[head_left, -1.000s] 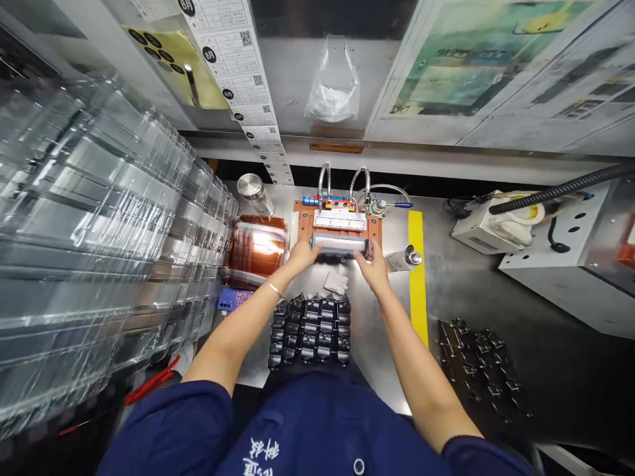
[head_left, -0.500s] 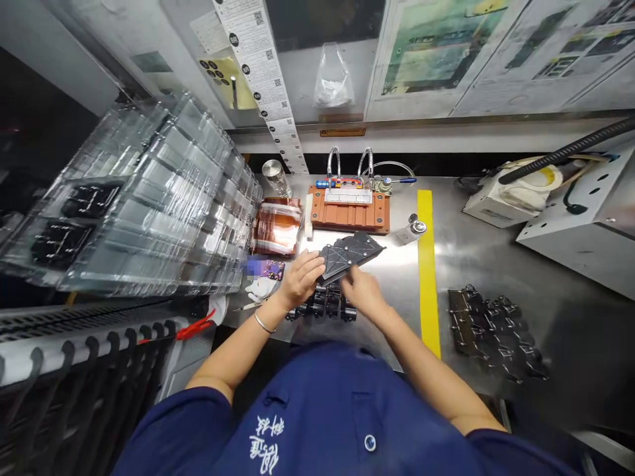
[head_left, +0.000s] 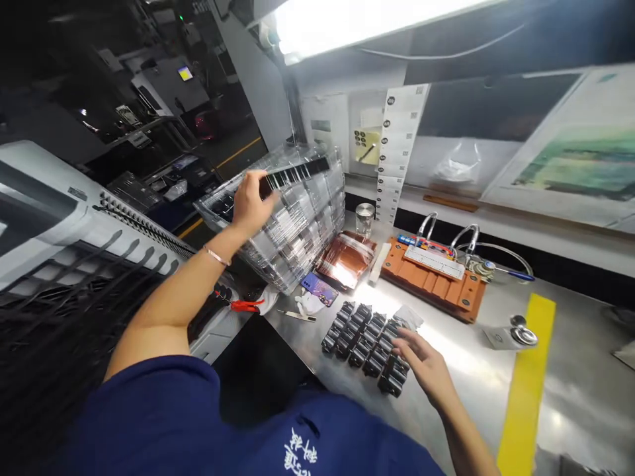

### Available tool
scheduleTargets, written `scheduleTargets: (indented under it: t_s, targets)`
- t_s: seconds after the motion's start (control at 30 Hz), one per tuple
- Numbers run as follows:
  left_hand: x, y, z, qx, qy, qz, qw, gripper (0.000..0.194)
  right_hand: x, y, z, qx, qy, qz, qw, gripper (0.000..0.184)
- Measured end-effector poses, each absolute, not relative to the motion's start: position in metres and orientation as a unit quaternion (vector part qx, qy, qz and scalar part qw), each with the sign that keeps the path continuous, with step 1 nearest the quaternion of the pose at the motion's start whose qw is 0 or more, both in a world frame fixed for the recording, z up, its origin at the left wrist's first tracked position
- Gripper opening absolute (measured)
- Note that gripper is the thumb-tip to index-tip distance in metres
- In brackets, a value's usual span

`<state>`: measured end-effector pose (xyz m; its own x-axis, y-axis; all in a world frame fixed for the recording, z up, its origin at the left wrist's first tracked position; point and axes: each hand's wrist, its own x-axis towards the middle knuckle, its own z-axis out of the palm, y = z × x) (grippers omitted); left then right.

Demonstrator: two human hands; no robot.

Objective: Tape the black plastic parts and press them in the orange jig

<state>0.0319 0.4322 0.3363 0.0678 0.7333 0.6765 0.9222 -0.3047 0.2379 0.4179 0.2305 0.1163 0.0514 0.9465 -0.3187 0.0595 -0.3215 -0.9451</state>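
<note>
My left hand (head_left: 253,203) is raised over the stack of clear plastic trays (head_left: 302,228). Its fingers are bent around the near end of a flat black plate (head_left: 300,173), seen almost edge-on at the top tray; part of the grip is hidden. Dark parts also show in the tray to the left of the hand. My right hand (head_left: 425,367) is open, fingers apart, beside rows of black cylindrical parts (head_left: 364,340) on the metal bench. Its fingertips overlap the right-hand row; whether they touch cannot be made out.
An orange-brown fixture (head_left: 431,274) with hoses stands at the back. Nearby are a glass jar (head_left: 364,220), a brown film-wrapped pack (head_left: 347,258), a phone (head_left: 320,289), a small dispenser (head_left: 510,336) and yellow tape (head_left: 528,383). Red-handled pliers (head_left: 245,306) lie at the bench's left.
The view has swung left. My left hand has carried the black plate from above the bench to the tray stack. My right hand has let go of the plate and opened.
</note>
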Motion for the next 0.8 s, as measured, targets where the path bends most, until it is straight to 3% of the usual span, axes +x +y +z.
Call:
scheduleTargets:
  t_s: [0.13, 0.33, 0.43, 0.57, 0.63, 0.7, 0.8]
  targets:
    - [-0.014, 0.523, 0.362, -0.666, -0.662, -0.33, 0.102, 0.045, 0.412, 0.223, 0.089, -0.624, -0.423, 0.538, 0.376, 0.051]
    - [-0.035, 0.588, 0.335, -0.716, -0.676, -0.173, 0.025, 0.042, 0.357, 0.26, 0.064, -0.672, -0.564, 0.38, 0.295, 0.036]
    - [-0.02, 0.558, 0.34, -0.79, -0.576, -0.211, 0.02, 0.046, 0.315, 0.315, 0.06, -0.683, -0.647, 0.247, 0.233, 0.035]
    - [0.015, 0.452, 0.337, -0.865, -0.386, -0.311, -0.076, 0.043, 0.264, 0.395, 0.055, -0.675, -0.712, 0.143, 0.134, 0.054]
    - [0.029, 0.401, 0.31, -0.883, -0.308, -0.299, -0.19, 0.035, 0.248, 0.421, 0.048, -0.678, -0.72, 0.127, 0.073, 0.059]
    - [0.038, 0.372, 0.266, -0.883, -0.278, -0.239, -0.293, 0.03, 0.241, 0.434, 0.04, -0.671, -0.73, 0.123, 0.028, 0.051]
    - [0.047, 0.372, 0.184, -0.794, -0.389, -0.178, -0.432, 0.019, 0.242, 0.439, 0.031, -0.64, -0.759, 0.116, 0.009, 0.036]
